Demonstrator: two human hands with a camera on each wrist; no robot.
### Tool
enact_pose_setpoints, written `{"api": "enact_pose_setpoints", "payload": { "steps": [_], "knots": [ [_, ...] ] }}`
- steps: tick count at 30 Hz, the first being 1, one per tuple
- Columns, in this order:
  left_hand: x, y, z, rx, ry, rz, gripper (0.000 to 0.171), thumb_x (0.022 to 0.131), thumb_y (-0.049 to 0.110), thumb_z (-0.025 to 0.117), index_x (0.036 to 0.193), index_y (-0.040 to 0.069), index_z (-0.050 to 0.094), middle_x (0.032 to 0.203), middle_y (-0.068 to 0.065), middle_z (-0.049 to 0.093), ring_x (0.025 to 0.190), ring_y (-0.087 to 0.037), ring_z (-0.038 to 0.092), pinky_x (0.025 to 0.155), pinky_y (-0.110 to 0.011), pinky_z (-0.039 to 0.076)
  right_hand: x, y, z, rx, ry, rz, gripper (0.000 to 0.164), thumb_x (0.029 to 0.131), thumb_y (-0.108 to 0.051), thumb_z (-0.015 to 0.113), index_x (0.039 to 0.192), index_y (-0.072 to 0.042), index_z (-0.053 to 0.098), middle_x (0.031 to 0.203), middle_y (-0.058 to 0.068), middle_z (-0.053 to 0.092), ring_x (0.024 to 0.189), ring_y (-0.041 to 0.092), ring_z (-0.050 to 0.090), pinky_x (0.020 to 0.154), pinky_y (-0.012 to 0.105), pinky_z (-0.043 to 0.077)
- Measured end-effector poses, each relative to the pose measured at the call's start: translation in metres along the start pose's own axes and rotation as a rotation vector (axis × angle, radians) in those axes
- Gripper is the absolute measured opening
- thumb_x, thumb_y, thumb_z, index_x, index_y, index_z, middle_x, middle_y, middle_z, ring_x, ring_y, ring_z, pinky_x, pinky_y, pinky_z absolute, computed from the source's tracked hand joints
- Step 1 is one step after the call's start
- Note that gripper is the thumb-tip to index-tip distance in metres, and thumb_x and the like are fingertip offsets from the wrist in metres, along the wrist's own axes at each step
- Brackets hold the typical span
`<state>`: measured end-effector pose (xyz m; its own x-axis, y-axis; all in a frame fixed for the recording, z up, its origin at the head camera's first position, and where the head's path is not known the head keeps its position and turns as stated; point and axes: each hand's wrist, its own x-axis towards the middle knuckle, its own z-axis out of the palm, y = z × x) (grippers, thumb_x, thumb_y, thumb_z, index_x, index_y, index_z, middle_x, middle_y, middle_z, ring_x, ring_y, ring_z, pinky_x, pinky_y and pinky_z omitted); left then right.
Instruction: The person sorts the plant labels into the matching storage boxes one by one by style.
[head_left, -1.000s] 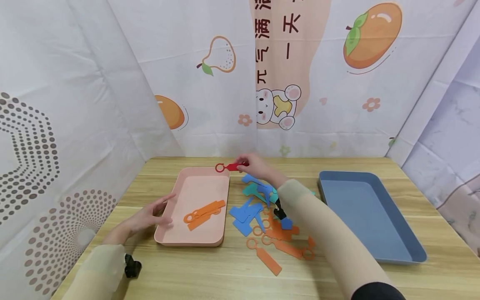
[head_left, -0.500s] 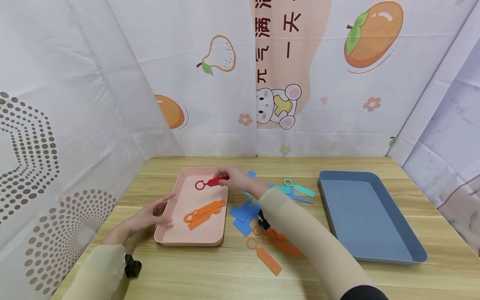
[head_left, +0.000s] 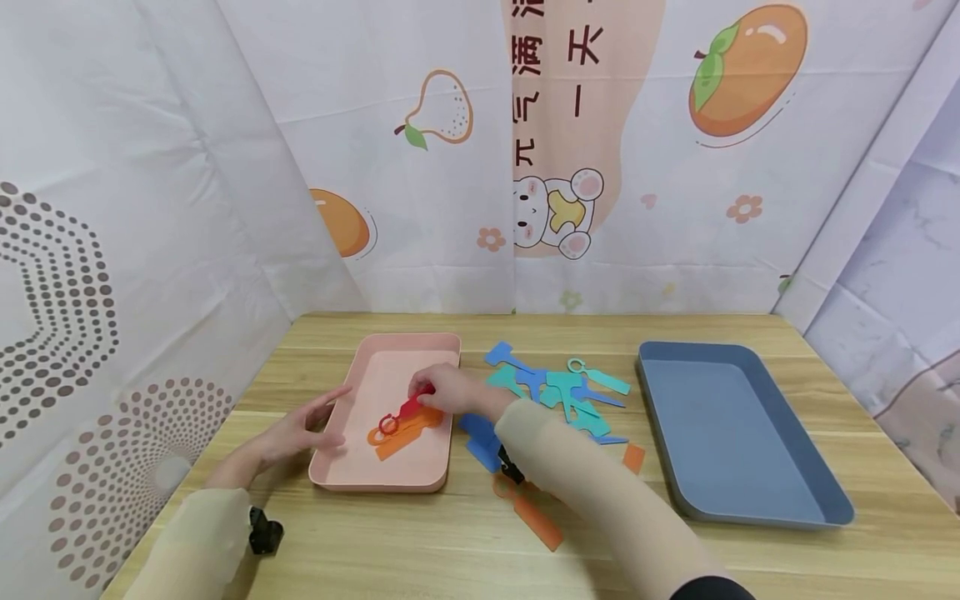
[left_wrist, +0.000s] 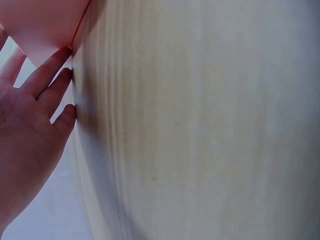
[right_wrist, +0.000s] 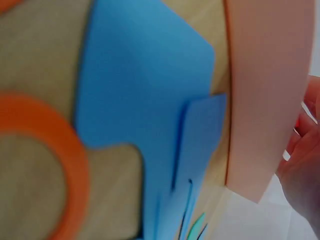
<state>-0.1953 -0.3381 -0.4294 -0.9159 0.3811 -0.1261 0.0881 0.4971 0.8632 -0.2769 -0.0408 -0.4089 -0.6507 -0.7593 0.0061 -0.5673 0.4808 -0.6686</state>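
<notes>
A red tag (head_left: 408,407) comes down and toward the person, from above the pink tray's (head_left: 397,360) 1 o'clock rim to its 4 o'clock side, its ring overlapping the orange tags (head_left: 397,444) lying there; whether they touch cannot be told. The right hand (head_left: 452,389) pinches the red tag's far end, so placement appears nearly complete but release is not. The left hand (head_left: 303,429), fingers spread wide, rests at the tray's 9 o'clock edge. Blue pieces (head_left: 480,431) and teal pieces (head_left: 562,380) lie outside, toward 3 o'clock, apparently untouched by this move.
</notes>
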Motion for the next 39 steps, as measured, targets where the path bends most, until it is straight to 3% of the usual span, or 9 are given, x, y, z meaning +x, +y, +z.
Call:
{"api": "enact_pose_setpoints", "payload": {
  "steps": [5,16,23,30,39],
  "knots": [
    [-0.001,-0.001,-0.001,-0.004,0.0,0.006,0.084,0.086,0.014,0.074,0.154,0.008,0.024,0.155,-0.028,0.02,0.14,-0.047,0.017,0.109,-0.063,0.014,0.001,-0.002,0.003,-0.165,-0.024,-0.003,0.006,0.094,-0.009,0.064,0.093,-0.012,0.068,0.079,-0.006,0.058,0.072,0.01,0.052,0.067,0.017,0.043],
    [-0.001,0.001,0.0,-0.008,0.005,-0.019,0.083,0.087,0.015,0.073,0.155,0.009,0.024,0.155,-0.027,0.019,0.141,-0.046,0.016,0.109,-0.062,0.012,0.003,-0.001,0.007,-0.339,-0.016,-0.019,0.004,0.089,-0.013,0.072,0.09,-0.016,0.069,0.085,-0.007,0.056,0.082,0.01,0.051,0.077,0.021,0.042],
    [0.0,-0.001,0.0,0.001,0.008,-0.039,0.084,0.087,0.018,0.074,0.155,0.012,0.024,0.156,-0.026,0.018,0.141,-0.045,0.017,0.11,-0.06,0.014,0.0,0.002,0.004,-0.162,0.042,-0.035,0.003,0.092,-0.012,0.069,0.092,-0.009,0.071,0.085,-0.005,0.06,0.083,0.011,0.053,0.076,0.018,0.044],
    [0.0,0.001,-0.001,0.002,0.007,-0.051,0.085,0.088,0.019,0.073,0.155,0.012,0.022,0.156,-0.027,0.018,0.141,-0.046,0.017,0.109,-0.063,0.013,-0.008,0.01,-0.021,0.072,0.153,-0.035,0.005,0.092,-0.009,0.067,0.095,-0.005,0.069,0.088,-0.001,0.065,0.082,0.013,0.058,0.073,0.022,0.048],
    [-0.002,0.005,-0.001,0.013,-0.002,-0.035,0.085,0.087,0.016,0.073,0.155,0.01,0.022,0.155,-0.028,0.016,0.14,-0.048,0.016,0.109,-0.064,0.013,-0.028,0.031,-0.068,0.076,0.147,-0.011,0.008,0.094,-0.01,0.065,0.096,-0.002,0.067,0.088,0.006,0.066,0.077,0.016,0.057,0.068,0.024,0.047]
  ]
}}
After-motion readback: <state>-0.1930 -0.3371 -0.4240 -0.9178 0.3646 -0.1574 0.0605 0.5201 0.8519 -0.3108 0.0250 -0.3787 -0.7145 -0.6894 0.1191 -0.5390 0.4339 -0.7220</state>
